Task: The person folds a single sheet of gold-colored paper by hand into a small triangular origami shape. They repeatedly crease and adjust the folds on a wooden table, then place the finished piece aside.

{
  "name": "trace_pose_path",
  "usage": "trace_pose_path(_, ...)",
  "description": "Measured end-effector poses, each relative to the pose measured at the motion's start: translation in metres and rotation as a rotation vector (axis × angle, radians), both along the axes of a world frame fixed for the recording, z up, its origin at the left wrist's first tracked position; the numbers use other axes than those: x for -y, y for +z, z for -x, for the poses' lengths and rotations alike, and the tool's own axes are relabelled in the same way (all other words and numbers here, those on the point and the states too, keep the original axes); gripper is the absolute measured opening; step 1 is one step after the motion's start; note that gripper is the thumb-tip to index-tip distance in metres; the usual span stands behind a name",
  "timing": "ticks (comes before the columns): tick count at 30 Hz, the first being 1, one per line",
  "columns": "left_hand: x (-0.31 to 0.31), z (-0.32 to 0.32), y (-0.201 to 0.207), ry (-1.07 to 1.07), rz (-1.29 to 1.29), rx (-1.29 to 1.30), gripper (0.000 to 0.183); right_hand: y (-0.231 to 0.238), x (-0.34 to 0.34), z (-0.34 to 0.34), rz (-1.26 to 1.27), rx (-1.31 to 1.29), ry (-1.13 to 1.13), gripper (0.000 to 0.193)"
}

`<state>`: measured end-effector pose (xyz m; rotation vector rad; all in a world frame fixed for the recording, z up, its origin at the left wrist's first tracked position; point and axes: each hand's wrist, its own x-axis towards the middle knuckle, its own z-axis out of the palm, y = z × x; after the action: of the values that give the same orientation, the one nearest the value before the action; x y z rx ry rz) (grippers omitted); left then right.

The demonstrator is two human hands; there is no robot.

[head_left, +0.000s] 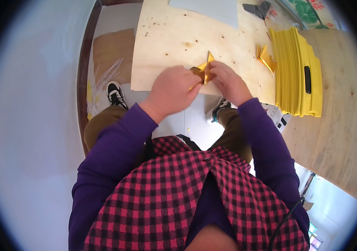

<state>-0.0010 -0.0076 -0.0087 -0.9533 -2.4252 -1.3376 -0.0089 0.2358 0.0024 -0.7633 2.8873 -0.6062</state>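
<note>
Between my two hands is a shiny gold folded paper piece [205, 69], held above the near edge of the wooden board table. One pointed tip of it stands up away from me. My left hand [173, 88] is closed on its left side, fingers curled and thumb at the near end. My right hand [230, 83] pinches its right side with bent fingers. The parts of the paper under my fingers are hidden. Another gold folded paper piece [266, 58] lies on the table to the right, apart from my hands.
A tall stack of yellow paper [295, 75] with a black object [307, 79] on it stands at the right. At the far side lie a pale sheet [208, 9] and a dark grey knitted-looking item [257, 9]. Brown cardboard [113, 54] and clear plastic [107, 77] are left of the table.
</note>
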Motion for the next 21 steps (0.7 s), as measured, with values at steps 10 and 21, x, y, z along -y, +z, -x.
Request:
trace_pose_path(10,0.017,0.014,-0.01,-0.23,0.225,-0.123,0.018,0.007,0.012,0.049,-0.129,-0.048,0.337,0.025)
trace_pose_path(21,0.014,0.008,-0.014,-0.319,0.294,0.09,0.028,-0.002,0.007,-0.002,0.018,-0.111,0.083,0.036)
